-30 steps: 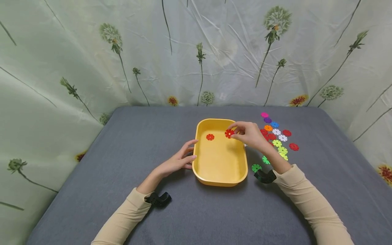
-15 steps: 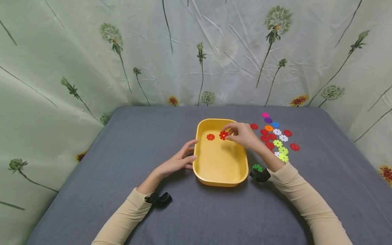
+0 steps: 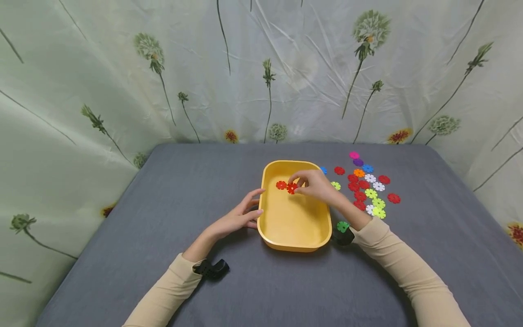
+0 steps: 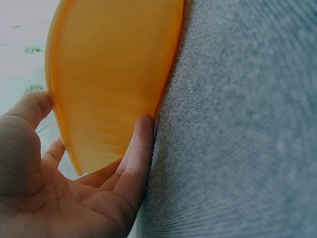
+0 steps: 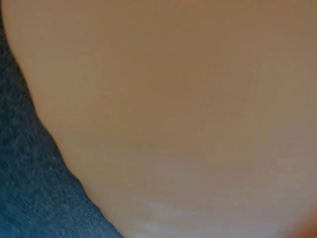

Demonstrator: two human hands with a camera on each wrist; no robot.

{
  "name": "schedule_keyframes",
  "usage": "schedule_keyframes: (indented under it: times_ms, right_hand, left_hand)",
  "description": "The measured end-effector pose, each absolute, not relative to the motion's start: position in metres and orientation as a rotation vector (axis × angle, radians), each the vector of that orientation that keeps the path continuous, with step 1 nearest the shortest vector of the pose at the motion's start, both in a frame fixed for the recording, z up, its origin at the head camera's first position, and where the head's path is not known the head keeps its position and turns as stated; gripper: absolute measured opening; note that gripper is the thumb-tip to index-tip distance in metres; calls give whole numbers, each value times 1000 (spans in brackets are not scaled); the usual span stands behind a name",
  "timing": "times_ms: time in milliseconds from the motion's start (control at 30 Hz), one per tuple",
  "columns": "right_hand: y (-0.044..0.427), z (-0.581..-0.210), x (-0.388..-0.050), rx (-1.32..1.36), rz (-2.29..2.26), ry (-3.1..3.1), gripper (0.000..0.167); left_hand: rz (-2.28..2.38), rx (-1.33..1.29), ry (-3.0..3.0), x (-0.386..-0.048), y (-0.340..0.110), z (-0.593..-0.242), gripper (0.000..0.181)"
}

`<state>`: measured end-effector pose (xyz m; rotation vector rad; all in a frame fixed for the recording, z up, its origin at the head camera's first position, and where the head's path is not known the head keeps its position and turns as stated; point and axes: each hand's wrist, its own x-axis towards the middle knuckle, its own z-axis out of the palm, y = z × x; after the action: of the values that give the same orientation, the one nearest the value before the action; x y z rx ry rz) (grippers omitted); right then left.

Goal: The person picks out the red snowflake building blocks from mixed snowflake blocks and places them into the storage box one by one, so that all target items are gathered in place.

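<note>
A yellow plastic tub [image 3: 294,227] stands on the grey cloth. My left hand [image 3: 239,215] rests against its left side; in the left wrist view the fairly straight fingers [image 4: 141,144] touch the outer wall, and the thumb touches the rim. Above the tub floor my right hand [image 3: 314,185] pinches a red snowflake disc [image 3: 292,188] between thumb and fingertips. Just left of it a second red disc [image 3: 281,185] lies in the tub; whether the two touch, I cannot tell. The right wrist view shows only a blurred, close surface and some cloth.
Several loose discs lie right of the tub: red [image 3: 360,196], yellow-green [image 3: 378,203], white [image 3: 370,178], orange [image 3: 359,173], purple [image 3: 358,162] and pink [image 3: 354,155]. A green disc [image 3: 342,226] lies by the right wrist's black camera mount [image 3: 343,237]. A flower-printed curtain [image 3: 269,104] hangs behind the table.
My right hand has moved left and slightly nearer with the pinched red disc, bringing it beside the one in the tub. The left hand and tub have stayed put.
</note>
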<state>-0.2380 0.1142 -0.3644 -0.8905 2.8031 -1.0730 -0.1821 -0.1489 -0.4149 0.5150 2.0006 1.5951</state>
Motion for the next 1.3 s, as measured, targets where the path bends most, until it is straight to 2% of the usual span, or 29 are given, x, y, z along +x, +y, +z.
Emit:
schedule_keyframes:
  times_ms: [567, 1300]
  right_hand:
    - [102, -368, -248, -866, -804, 2793, 20]
    - [97, -378, -249, -839, -780, 2738, 19]
  left_hand:
    - [1578, 491, 2024, -180, -148, -411, 60]
    - [1566, 492, 2019, -182, -148, -415, 61]
